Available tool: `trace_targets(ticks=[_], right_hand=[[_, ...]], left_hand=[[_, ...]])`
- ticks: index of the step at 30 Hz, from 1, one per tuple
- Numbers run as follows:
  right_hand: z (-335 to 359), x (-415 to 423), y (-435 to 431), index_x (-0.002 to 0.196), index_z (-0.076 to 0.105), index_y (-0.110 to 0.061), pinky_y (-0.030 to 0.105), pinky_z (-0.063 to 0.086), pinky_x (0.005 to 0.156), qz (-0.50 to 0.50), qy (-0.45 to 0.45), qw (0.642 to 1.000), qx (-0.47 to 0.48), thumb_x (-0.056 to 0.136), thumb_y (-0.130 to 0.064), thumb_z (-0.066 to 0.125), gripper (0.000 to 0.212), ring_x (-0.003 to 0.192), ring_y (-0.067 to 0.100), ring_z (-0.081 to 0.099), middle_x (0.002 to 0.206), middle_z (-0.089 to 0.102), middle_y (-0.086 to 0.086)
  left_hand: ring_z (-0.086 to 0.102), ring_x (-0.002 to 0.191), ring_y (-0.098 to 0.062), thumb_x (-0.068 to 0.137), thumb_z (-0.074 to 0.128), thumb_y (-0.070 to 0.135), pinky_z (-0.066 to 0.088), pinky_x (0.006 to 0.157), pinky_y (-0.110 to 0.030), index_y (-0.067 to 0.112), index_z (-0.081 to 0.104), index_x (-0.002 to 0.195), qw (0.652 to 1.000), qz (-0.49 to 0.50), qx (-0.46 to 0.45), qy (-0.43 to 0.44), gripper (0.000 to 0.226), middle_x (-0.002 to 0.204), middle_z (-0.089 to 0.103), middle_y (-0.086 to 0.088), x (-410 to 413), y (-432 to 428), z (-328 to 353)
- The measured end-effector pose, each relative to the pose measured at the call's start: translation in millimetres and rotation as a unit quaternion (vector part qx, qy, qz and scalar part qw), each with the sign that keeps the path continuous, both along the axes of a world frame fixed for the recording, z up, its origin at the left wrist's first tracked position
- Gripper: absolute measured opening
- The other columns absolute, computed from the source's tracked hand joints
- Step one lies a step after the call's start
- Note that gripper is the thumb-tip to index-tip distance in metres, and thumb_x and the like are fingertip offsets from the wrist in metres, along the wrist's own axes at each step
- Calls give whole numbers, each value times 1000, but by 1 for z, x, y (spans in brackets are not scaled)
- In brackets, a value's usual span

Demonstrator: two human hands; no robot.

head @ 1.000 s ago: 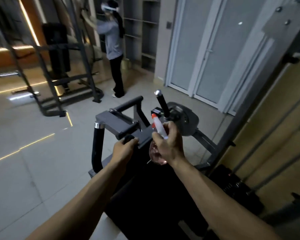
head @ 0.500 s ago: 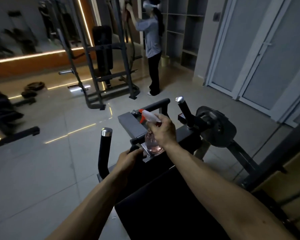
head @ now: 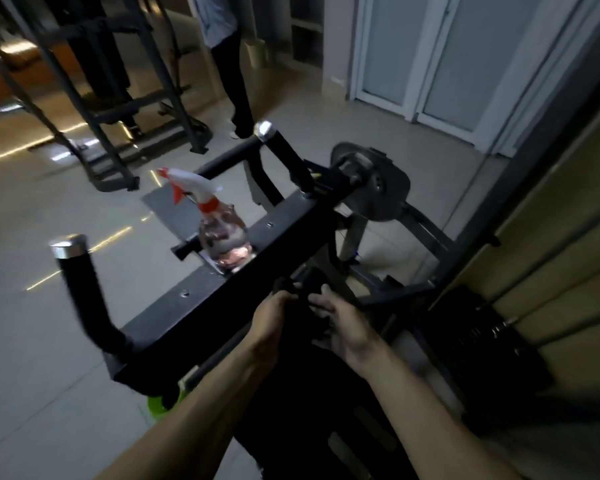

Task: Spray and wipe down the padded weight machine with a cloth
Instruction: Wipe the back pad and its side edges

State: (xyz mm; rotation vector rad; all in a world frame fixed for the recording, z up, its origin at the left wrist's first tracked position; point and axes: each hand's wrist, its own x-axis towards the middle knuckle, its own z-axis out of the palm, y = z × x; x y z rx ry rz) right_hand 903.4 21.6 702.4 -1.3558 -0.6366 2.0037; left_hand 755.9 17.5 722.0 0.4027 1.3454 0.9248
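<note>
Nearest to the camera, two bare forearms are stretched forward over the black pad [head: 302, 420] of the weight machine [head: 423, 230]. At the far end of the pad the two hands are held close together. The left hand [head: 274, 317] is curled around a dark cloth [head: 291, 289], which is bunched above its fingers. The right hand [head: 342, 322] is placed just beside it, with its fingers reaching to the cloth; whether it grips the cloth or only touches it cannot be told, because this part is dark and blurred.

Just beyond the hands a black crossbar [head: 257, 258] is seen, running across the view. A green object [head: 155, 408] is partly hidden under its near left end. A padded handle with a chrome cap rises from each end of the crossbar, the left handle [head: 80, 289] nearer and the right handle [head: 284, 154] farther.

Behind the crossbar, the spray bottle [head: 220, 226] is set on a grey plate [head: 163, 206], touched by no hand. Its body is clear, and its white and orange trigger head is turned to the left. A weight plate [head: 378, 188] is mounted on the right.

Farther off, on the tiled floor [head: 32, 237], a dark rack [head: 118, 109] is standing, and beside it the legs of another person [head: 236, 84] are visible. Pale doors [head: 430, 57] are seen at the back
</note>
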Motion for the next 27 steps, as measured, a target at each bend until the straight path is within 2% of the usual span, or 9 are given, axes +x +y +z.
trace_targets(ticks=[3,7,11,13,16,19,22,24,27], right_hand=[[-40,30,-28,123,71,-18,26,58,70,-47,36,997,-44,107,-23,54,24,94,14,76,110,78,3],[-102,55,-48,128,69,-16,34,58,80,-183,48,980,-54,99,-12,65,29,101,22,76,111,78,8],[-145,64,-50,121,70,-17,34,58,74,-248,72,962,-93,96,-14,70,26,90,20,78,101,80,6],[-165,63,-45,127,68,-17,38,59,79,-266,113,950,-118,96,-17,71,31,100,26,76,110,78,10],[-200,57,-32,131,65,-26,39,60,79,-267,124,946,-137,96,-21,72,36,107,30,73,118,75,8],[-243,45,-9,128,64,-26,42,60,91,-270,21,954,-131,94,-13,73,38,108,26,71,120,73,6],[-281,37,23,129,59,-9,35,55,94,-313,-132,938,-65,87,0,78,47,112,26,66,122,68,11],[-304,40,46,129,62,-7,34,52,97,-273,-266,920,86,89,-7,78,43,114,26,64,121,67,10],[-350,37,67,141,60,-12,40,44,108,-68,-468,826,307,96,-27,69,48,131,26,53,144,59,9]], left_hand=[[70,87,-32,93,63,36,56,78,-40,13,73,104,995,-55,-65,43,27,101,74,-16,40,-6,-51],[75,92,-25,70,78,73,62,86,-45,16,69,118,973,-96,-75,195,75,106,77,-8,70,-15,-116],[76,82,-23,91,78,32,63,82,-43,17,78,93,961,-94,-40,258,16,85,79,-4,88,-8,-153],[76,84,-19,96,71,23,62,86,-41,18,80,98,948,-141,-24,284,10,91,79,-3,89,-1,-168],[73,91,-12,95,69,18,61,88,-34,24,78,111,887,-258,3,383,19,102,77,4,79,9,-190],[64,109,-8,84,74,26,53,97,-29,32,71,121,814,-327,29,480,37,116,68,13,60,23,-211],[50,137,-20,81,81,33,40,115,-36,25,63,136,777,-324,14,539,58,146,54,1,35,41,-237],[30,150,-25,84,78,37,28,123,-41,26,53,146,745,-340,6,574,68,163,35,-3,20,55,-253],[4,157,-31,85,75,46,16,126,-52,28,27,160,689,-363,-9,627,91,171,4,-6,9,78,-276]])
